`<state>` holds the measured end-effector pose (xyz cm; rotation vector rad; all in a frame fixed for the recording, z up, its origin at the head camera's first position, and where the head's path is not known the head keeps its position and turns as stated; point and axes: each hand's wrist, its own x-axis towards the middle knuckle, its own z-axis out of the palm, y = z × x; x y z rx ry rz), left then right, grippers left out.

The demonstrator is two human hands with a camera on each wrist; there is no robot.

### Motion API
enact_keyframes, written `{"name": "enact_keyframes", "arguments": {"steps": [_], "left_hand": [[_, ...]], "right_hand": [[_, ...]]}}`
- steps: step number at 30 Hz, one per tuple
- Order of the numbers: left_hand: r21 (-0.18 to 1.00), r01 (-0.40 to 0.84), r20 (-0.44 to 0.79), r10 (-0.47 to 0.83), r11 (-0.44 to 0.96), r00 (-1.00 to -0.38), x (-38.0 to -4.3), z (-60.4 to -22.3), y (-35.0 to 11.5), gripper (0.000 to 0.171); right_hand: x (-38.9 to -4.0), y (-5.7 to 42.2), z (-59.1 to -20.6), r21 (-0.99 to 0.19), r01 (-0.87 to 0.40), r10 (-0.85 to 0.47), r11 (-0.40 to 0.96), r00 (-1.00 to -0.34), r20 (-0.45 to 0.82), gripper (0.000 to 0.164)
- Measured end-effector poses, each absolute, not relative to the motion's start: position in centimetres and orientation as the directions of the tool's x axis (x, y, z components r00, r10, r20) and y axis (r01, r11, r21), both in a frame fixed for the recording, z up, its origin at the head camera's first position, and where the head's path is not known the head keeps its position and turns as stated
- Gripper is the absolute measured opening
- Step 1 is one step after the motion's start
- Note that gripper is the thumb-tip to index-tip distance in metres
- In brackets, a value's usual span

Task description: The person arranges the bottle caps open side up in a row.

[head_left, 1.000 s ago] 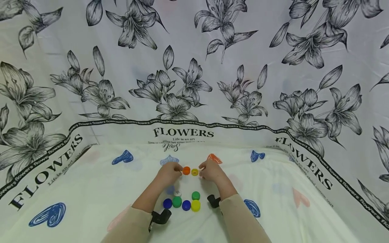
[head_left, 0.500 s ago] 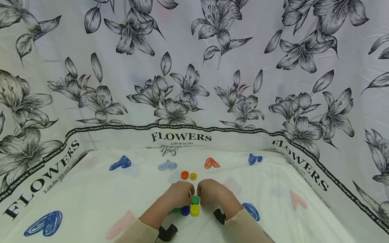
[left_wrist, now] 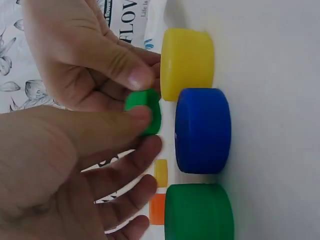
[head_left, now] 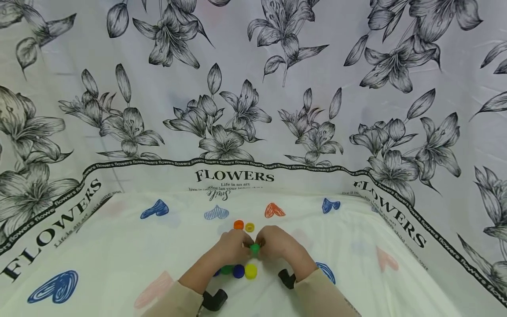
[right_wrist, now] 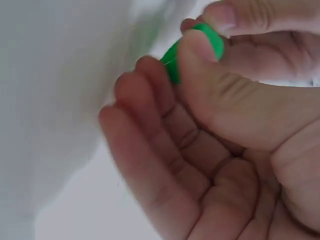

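Note:
In the head view, my left hand and right hand meet over the cloth, both pinching one small green bottle cap. The left wrist view shows the left thumb lying over this green cap, with the right thumb at its upper edge. From the right wrist, the right thumb covers part of the cap. In front of the hands sit a yellow cap, a blue cap and a larger green cap. Another blue cap is mostly hidden by the left forearm.
Beyond the hands, an orange cap and a smaller yellow cap stand side by side. A white cloth with printed hearts covers the surface. Behind it hangs a flower-patterned curtain.
Both hands have come back from beside the orange and small yellow caps, which stay behind. They have taken the small green cap off the cloth. The white cap seen earlier is now hidden.

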<state>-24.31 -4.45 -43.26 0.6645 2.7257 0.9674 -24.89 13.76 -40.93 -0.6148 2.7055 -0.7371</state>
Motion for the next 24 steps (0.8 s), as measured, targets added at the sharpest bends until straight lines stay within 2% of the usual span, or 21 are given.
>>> {"name": "enact_keyframes", "arguments": {"steps": [5, 9, 13, 18, 24], "left_hand": [[0.815, 0.27, 0.064, 0.383, 0.513, -0.922, -25.3, -43.6, -3.9, 0.025], [0.903, 0.15, 0.082, 0.181, 0.403, -0.98, -25.7, -44.0, -2.8, 0.02], [0.921, 0.113, 0.115, 0.017, 0.372, -0.993, -25.9, -44.3, -1.8, 0.016], [0.916, 0.16, 0.156, 0.041, 0.367, -0.987, -25.7, -44.7, -1.2, 0.02], [0.924, 0.105, 0.072, 0.102, 0.368, -0.992, -25.2, -45.3, -0.4, 0.032]], "right_hand": [[-25.7, 15.7, -40.5, -0.65, -0.293, -0.452, 0.702, -0.888, -0.087, 0.014], [-26.4, 16.2, -40.4, -0.737, -0.231, -0.407, 0.635, -0.911, -0.065, 0.018], [-27.1, 16.1, -40.7, -0.807, -0.181, -0.371, 0.562, -0.927, -0.05, 0.021], [-27.6, 15.9, -41.5, -0.833, -0.115, -0.303, 0.541, -0.951, -0.066, 0.019], [-28.0, 15.8, -42.5, -0.812, -0.06, -0.247, 0.58, -0.963, -0.105, 0.018]]}}
